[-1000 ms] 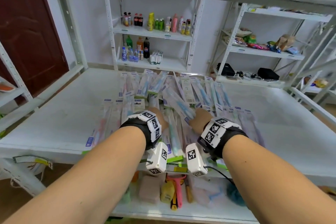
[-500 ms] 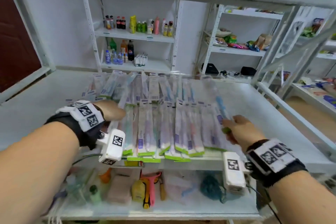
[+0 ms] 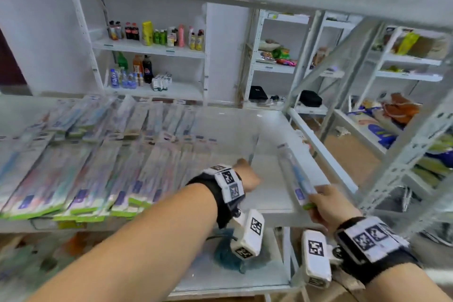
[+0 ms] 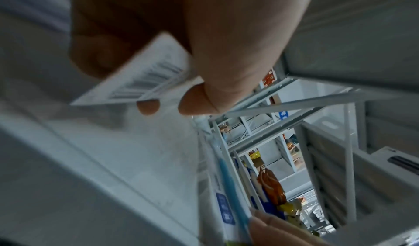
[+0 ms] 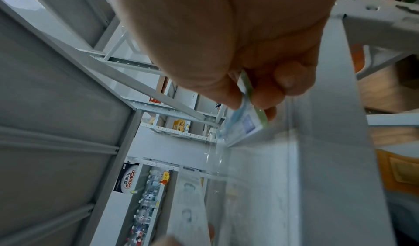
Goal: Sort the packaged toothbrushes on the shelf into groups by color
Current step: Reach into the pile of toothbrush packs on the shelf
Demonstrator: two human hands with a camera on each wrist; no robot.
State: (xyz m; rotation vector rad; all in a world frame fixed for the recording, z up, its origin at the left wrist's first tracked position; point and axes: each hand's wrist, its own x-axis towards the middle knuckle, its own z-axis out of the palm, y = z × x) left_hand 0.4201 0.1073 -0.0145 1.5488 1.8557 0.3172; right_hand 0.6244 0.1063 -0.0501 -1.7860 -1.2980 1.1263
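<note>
Hands come first, nearest to me. The right hand (image 3: 324,206) pinches the bottom, green-edged end of a packaged toothbrush with a blue handle (image 3: 295,174); in the right wrist view the thumb and the fingertips (image 5: 266,95) are pressed on the two faces of the card. From this grip the pack runs away from the person and a little to the left, so its long axis goes from the front edge toward the back, and its head end hangs over the bare right part of the shelf (image 3: 269,193). I judge it is raised, not lying down, but how high I cannot tell.

The left hand (image 3: 245,175) is a little farther in and to the left. It holds a second pack (image 4: 140,77) with curled fingers, the barcode side turned to the wrist camera. This one looks mostly clear from the head view and its color I cannot tell.

Farther left and behind, the unsorted packs (image 3: 98,162) lie in overlapping rows, all with the long axis front to back and green ends toward the person.

So the free place lies directly under and ahead of the right hand, which is the nearer one to it. My judgement is that the blue pack only needs lowering along its own axis, parallel to the rows, well apart from them.
</note>
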